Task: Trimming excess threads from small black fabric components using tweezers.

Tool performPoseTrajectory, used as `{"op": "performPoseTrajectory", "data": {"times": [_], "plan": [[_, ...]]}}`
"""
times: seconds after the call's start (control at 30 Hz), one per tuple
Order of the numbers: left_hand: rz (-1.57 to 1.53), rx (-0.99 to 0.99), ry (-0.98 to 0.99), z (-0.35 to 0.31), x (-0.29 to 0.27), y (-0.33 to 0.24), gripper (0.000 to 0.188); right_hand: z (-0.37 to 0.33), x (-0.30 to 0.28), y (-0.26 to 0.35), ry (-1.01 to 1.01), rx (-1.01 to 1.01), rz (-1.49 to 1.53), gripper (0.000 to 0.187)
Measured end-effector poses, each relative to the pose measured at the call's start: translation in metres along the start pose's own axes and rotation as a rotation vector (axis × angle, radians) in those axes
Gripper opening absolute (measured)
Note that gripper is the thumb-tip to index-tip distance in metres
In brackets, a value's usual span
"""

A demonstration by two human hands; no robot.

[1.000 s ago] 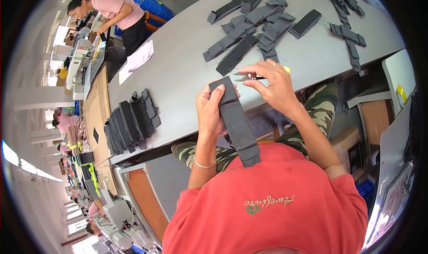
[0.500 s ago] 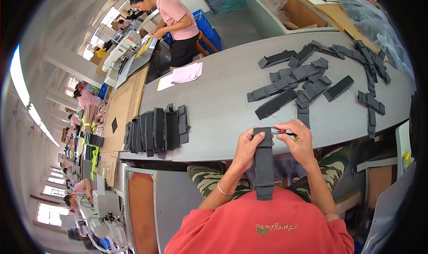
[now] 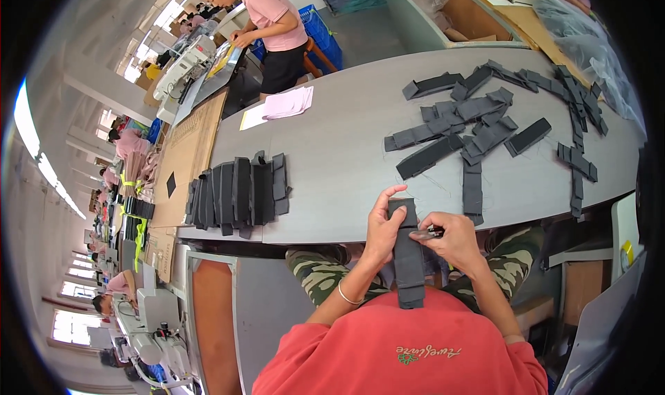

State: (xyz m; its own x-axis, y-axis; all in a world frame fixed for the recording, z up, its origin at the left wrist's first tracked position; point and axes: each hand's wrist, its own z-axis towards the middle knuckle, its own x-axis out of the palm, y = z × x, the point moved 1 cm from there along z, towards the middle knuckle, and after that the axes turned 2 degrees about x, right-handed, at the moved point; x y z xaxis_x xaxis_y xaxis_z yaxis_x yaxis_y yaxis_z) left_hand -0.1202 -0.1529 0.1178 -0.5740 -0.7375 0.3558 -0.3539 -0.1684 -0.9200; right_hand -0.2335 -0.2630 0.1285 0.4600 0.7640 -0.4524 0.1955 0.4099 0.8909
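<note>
My left hand (image 3: 380, 237) grips a dark grey folded fabric strip (image 3: 409, 265) near its top, thumb pressed on the front and forefinger stretched up beside it. The strip hangs down toward my red shirt. My right hand (image 3: 455, 242) is closed round small thread snips (image 3: 431, 233), whose metal tip points left at the strip's right edge, a little below my left thumb. Whether the tip touches the cloth is hard to make out. Beyond my hands, several similar strips (image 3: 488, 138) lie in a loose heap with stray threads around them.
On the left of the grey table (image 3: 332, 159) stands a row of dark strips (image 3: 239, 192). Behind it lie pink and white papers (image 3: 287, 102). A person in a pink shirt (image 3: 273, 17) works at a machine at the far left. Clear plastic sheeting (image 3: 585, 55) lies at the far right.
My right hand has come down and left, bringing the snips from the strip's top to lower along its right edge. My left forefinger has straightened upward.
</note>
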Motion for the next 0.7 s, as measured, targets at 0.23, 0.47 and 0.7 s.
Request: {"op": "performPoseTrajectory", "data": {"times": [0.23,0.47,0.7], "plan": [[0.536,0.32,0.158,0.007,-0.012,0.007,0.021,0.002,-0.004,-0.004,0.079,0.059,0.363,0.008],[0.548,0.289,0.224,-0.001,-0.004,0.004,0.012,-0.004,-0.002,0.004,0.039,0.006,0.49,0.004],[-0.008,-0.18,0.103,0.0,-0.005,0.009,0.015,-0.003,-0.011,-0.004,-0.126,-0.105,0.229,0.022]]}}
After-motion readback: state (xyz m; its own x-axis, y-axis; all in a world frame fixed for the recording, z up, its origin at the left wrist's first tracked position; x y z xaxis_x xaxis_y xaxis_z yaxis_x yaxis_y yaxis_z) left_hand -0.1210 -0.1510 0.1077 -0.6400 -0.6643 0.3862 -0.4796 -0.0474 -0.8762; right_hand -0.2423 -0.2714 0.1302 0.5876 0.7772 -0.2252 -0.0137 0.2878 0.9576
